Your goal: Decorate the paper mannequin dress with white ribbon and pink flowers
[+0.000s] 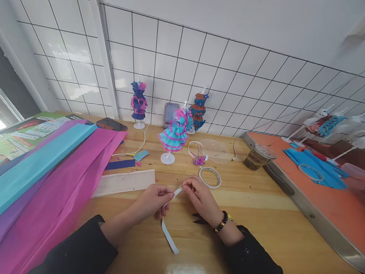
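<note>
A narrow white strip [169,238], perhaps paper or tape, runs up from the tabletop through my left hand [154,198]. That hand pinches it between thumb and fingers. My right hand [201,199], with a beaded bracelet at the wrist, pinches the strip's upper end close to the left fingertips. What exactly lies between the right fingertips is too small to make out. Just behind the right hand rests a roll of tape [210,177]. Dark pointed blades [200,219], seemingly scissors, stick out from beneath my right wrist. A wide whitish strip [126,182] lies left of my hands.
Small dress stands [167,158] line the tiled wall. Long crepe-like sheets [79,170] in pink, purple and blue cover the left side. A lidded cup [258,157] stands right, beside an orange-topped table [318,206]. A phone [112,124] and blue scrap [120,164] lie left.
</note>
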A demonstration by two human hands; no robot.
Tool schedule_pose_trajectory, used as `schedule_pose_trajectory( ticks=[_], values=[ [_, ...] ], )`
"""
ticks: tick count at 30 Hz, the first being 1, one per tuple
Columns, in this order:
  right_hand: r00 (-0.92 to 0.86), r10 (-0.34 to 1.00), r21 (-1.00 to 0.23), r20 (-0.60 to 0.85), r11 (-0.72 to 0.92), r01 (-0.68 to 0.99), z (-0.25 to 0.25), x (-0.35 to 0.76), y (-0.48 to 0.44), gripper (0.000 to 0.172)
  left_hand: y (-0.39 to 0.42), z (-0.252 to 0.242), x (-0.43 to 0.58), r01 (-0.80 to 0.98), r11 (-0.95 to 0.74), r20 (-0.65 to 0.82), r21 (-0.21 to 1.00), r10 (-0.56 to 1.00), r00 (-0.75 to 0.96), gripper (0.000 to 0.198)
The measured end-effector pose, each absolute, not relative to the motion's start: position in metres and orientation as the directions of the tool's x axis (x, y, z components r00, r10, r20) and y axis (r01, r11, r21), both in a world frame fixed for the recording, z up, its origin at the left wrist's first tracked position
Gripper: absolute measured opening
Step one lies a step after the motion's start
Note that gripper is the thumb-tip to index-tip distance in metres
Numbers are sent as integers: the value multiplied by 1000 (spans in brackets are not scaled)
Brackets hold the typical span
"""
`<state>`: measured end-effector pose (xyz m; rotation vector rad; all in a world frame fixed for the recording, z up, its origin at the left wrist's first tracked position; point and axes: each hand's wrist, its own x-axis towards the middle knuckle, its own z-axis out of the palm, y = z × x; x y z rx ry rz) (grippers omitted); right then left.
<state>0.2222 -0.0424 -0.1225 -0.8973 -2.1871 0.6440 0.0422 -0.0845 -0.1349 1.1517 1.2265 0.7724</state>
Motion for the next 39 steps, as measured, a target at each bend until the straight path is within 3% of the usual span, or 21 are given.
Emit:
schedule_pose_trajectory(
  ticks=[7,11,15,19,28,35,39],
  values=[
    [-564,744,-666,358,627,404,-125,220,-43,16,-83,-123,42,103,242,-253,965,960,123,54],
    [-595,731,-669,333,628,398,-129,217,-44,18,-83,-116,43,-59,300,-289,952,946,143,62],
    [-616,722,-677,314,625,388,-129,215,-44,21,-81,-121,47,-169,348,-317,922,930,188,48],
    [-608,731,-702,308,607,373,-129,216,-44,26,-78,-131,48,-140,296,-262,945,940,219,31],
    [-569,761,-717,311,581,384,-130,217,-42,29,-77,-128,47,-96,301,-278,949,940,199,23],
    [-519,773,-701,365,595,392,-130,220,-40,28,-76,-133,46,-61,265,-248,962,946,207,27],
    [-429,839,-725,335,520,451,-125,230,-43,33,-77,-131,46,-80,251,-230,965,950,213,28]
  ],
)
